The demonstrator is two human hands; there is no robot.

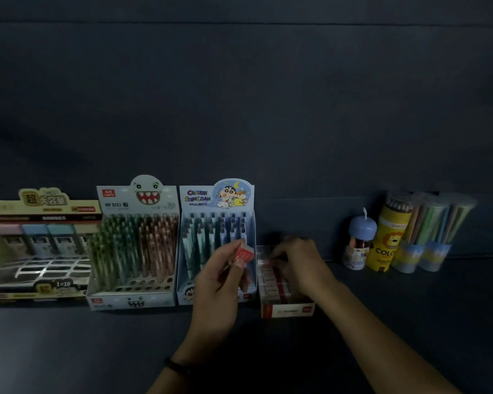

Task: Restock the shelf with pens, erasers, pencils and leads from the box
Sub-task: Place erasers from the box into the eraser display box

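My left hand (pixel 219 282) pinches a small red and white eraser (pixel 244 253), raised in front of the cartoon pen display box (pixel 215 223). My right hand (pixel 299 261) reaches down into the low eraser box (pixel 288 308) with fingers curled over the rows of erasers (pixel 271 282); whether it grips one is hidden. A monster-face pencil display (pixel 134 245) stands left of the cartoon box. At the far left sits a lead display box (pixel 37 251) with pastel cases.
Right of the eraser box stand a small blue-capped bottle (pixel 359 243), a yellow lion tube of coloured pencils (pixel 390 237) and clear tubs of pencils (pixel 433 237). All rest on a dark shelf surface (pixel 97 351) against a dark back wall.
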